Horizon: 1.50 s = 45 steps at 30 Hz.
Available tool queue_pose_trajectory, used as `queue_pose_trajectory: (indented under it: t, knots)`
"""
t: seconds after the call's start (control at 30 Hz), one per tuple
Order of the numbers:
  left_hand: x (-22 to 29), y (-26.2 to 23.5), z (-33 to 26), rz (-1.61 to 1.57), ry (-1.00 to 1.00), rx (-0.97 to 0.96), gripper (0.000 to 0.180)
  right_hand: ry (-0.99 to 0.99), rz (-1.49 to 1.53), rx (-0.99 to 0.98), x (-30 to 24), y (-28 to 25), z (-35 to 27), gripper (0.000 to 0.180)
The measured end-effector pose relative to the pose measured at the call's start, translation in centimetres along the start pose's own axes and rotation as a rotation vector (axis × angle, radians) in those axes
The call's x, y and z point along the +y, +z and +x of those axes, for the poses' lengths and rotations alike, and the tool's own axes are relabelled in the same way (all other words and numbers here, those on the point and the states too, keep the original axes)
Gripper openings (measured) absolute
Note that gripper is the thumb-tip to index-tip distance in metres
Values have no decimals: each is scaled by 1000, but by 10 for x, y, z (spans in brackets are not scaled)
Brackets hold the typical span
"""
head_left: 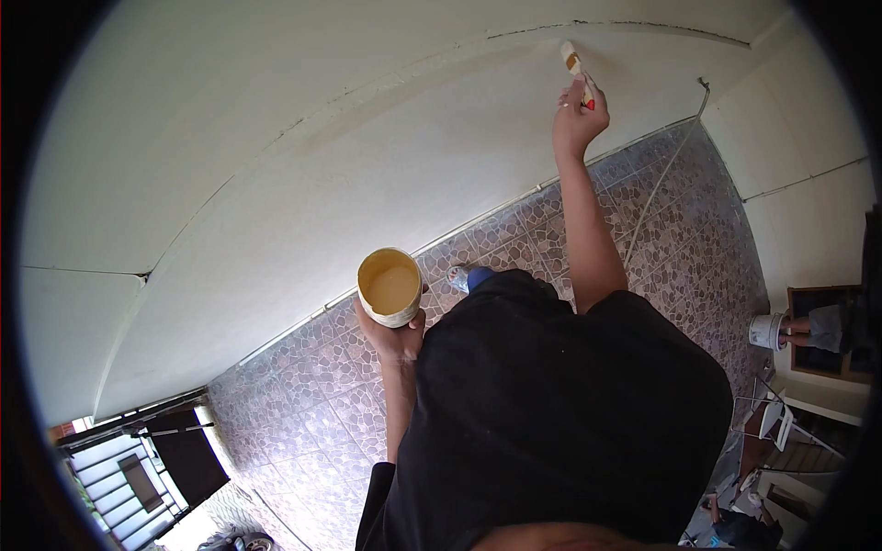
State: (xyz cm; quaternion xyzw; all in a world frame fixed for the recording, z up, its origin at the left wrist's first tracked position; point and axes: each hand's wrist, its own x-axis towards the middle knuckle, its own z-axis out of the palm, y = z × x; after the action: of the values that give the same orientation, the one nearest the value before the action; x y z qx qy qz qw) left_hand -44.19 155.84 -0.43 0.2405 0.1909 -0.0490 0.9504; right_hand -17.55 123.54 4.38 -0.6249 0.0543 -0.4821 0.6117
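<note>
White wall (303, 174) fills view, patterned tile floor (312, 413) below. My left hand (393, 338) wraps from beneath round tub (390, 286), held level, holding tan paint, roughly half full. My right hand (577, 118) raised, grip tight on paintbrush (575, 68), bristles touching wall near upper seam. Step looks like brushing paint along seam; next stroke likely calls for steady line, then reload from tub.

The floor (680, 211) was laid with mottled reddish-brown and grey tiles and ran along the foot of a white wall (276, 165). A thin cable (663, 174) trailed across it toward the corner. A small white bucket (764, 331) stood on it near the right edge, beside a dark wooden frame (827, 363).
</note>
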Motion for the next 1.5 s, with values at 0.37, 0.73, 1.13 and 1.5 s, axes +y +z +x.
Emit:
queue_pose_trajectory:
  t: [0.37,0.73,1.13,1.5]
  knots:
    - [-2,5,-11,11,19,20,63,-177,182,-598,-82,81,-182,21]
    - [9,-13,-50,-47,99,57,65,-140,1,-259,-13,35,-85,19]
    - [19,-60,-121,-153,321,171,64,-343,111,-491,-123,163,-269,19]
    - [23,-76,-147,-263,367,215,63,-411,72,-575,-88,139,-214,19]
